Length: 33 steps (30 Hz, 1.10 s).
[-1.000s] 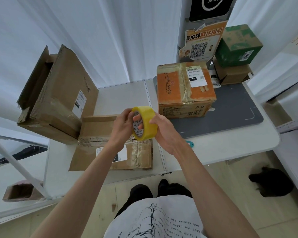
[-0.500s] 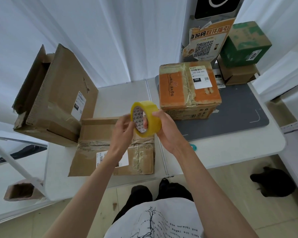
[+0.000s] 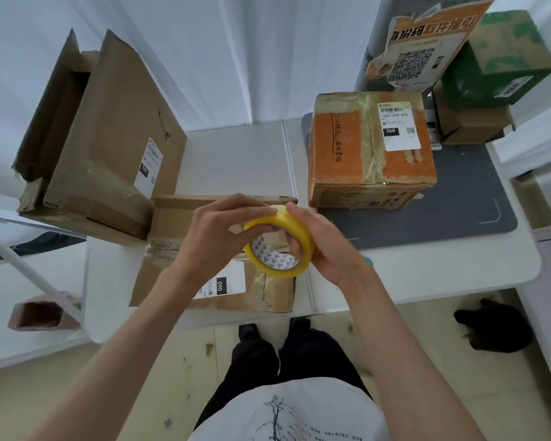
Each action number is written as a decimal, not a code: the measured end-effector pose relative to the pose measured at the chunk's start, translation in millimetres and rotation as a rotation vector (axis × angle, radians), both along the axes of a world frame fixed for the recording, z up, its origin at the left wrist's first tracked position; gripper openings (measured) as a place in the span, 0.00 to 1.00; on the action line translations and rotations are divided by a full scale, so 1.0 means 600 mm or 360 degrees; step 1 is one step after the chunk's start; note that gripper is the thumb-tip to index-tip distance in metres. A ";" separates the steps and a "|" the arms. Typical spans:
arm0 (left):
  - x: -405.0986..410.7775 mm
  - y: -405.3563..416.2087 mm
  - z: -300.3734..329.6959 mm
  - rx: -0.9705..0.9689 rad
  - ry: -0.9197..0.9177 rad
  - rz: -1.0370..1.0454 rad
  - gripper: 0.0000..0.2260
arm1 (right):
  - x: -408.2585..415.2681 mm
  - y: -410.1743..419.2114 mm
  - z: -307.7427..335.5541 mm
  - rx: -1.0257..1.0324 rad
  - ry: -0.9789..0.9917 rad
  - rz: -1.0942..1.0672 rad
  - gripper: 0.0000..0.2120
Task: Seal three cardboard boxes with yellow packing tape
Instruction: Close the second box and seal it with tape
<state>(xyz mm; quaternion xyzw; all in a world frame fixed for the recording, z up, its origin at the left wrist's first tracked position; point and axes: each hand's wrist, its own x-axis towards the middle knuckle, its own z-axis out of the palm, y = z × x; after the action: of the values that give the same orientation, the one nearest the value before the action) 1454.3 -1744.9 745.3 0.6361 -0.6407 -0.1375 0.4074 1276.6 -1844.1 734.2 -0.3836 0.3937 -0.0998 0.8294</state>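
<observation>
A yellow tape roll (image 3: 295,229) is held in the air over the table's near edge. My right hand (image 3: 323,246) grips it, with fingers through its core and the thumb on its rim. My left hand (image 3: 215,232) pinches the roll's top edge with fingertips. Under the hands lies a flat brown box (image 3: 268,291) with a white label. A large brown box (image 3: 109,144) with its flaps open stands at the left. An orange box (image 3: 368,154) with old tape sits at the right on a grey mat (image 3: 458,202).
A green box (image 3: 497,58) is stacked on a small brown box (image 3: 473,125) at the far right, beside a QR-code sign (image 3: 420,49). The white table (image 3: 242,157) meets a white wall behind. A black object (image 3: 493,327) lies on the floor at the right.
Both hands turned the roll so that its open core now faces down toward me. My left fingers shifted from the roll's side to its top edge.
</observation>
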 end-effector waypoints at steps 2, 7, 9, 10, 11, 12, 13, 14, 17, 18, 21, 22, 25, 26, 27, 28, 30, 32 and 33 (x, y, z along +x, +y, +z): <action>0.001 0.007 -0.001 0.0038 0.0112 0.0145 0.13 | 0.003 0.005 0.001 0.0029 0.0008 -0.0027 0.19; -0.009 0.014 -0.012 0.0022 0.0258 0.0378 0.14 | 0.010 0.012 0.004 0.0092 -0.0029 -0.0104 0.21; -0.015 0.015 -0.019 0.0016 0.0286 0.0455 0.13 | 0.010 0.015 0.003 0.0075 -0.0068 -0.0101 0.23; -0.018 0.014 -0.021 0.0018 0.0310 0.0493 0.13 | 0.009 0.016 0.002 0.0053 -0.0099 -0.0080 0.22; -0.019 0.014 -0.023 0.0026 0.0342 0.0533 0.13 | 0.008 0.018 0.001 0.0026 -0.0142 -0.0052 0.22; -0.021 0.014 -0.024 0.0040 0.0379 0.0575 0.13 | 0.007 0.020 0.001 0.0005 -0.0201 -0.0029 0.20; -0.020 0.013 -0.025 0.0059 0.0412 0.0617 0.12 | 0.007 0.022 0.001 -0.0003 -0.0262 -0.0020 0.20; -0.019 0.012 -0.026 0.0082 0.0441 0.0660 0.12 | 0.007 0.024 0.001 0.0002 -0.0314 -0.0031 0.19; -0.015 0.011 -0.034 0.0178 0.0581 0.0793 0.11 | 0.011 0.031 0.007 0.0029 -0.0388 -0.0122 0.19; -0.015 0.010 -0.036 0.0215 0.0628 0.0826 0.11 | 0.013 0.033 0.010 0.0050 -0.0401 -0.0159 0.18; -0.016 0.009 -0.041 0.0320 0.0574 0.0820 0.13 | 0.021 0.039 0.017 0.0118 -0.0453 -0.0223 0.17; -0.017 0.009 -0.040 0.0346 0.0493 0.0783 0.14 | 0.023 0.040 0.021 0.0116 -0.0459 -0.0216 0.17; -0.016 0.007 -0.026 0.0297 0.0269 0.0600 0.20 | 0.026 0.043 0.029 0.0077 -0.0444 -0.0170 0.16; -0.017 0.006 -0.018 0.0244 0.0235 0.0520 0.20 | 0.027 0.045 0.031 0.0070 -0.0432 -0.0162 0.14; -0.017 0.006 -0.010 0.0200 0.0220 0.0427 0.19 | 0.028 0.047 0.031 0.0078 -0.0430 -0.0161 0.13; -0.018 0.007 -0.003 0.0182 0.0208 0.0320 0.18 | 0.029 0.049 0.030 0.0098 -0.0441 -0.0169 0.12; -0.015 0.011 0.009 0.0230 0.0104 0.0131 0.18 | 0.031 0.053 0.029 0.0139 -0.0466 -0.0186 0.13; -0.007 0.017 0.014 0.0296 -0.0130 0.0040 0.21 | 0.031 0.056 0.029 0.0125 -0.0467 -0.0159 0.15; -0.004 0.021 0.013 0.0294 -0.0251 0.0015 0.22 | 0.031 0.057 0.028 0.0121 -0.0471 -0.0155 0.16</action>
<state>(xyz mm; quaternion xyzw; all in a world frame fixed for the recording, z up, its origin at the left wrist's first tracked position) 1452.2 -1732.5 753.1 0.6827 -0.6525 -0.1437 0.2958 1294.9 -1809.9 751.3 -0.3134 0.2888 -0.1802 0.8865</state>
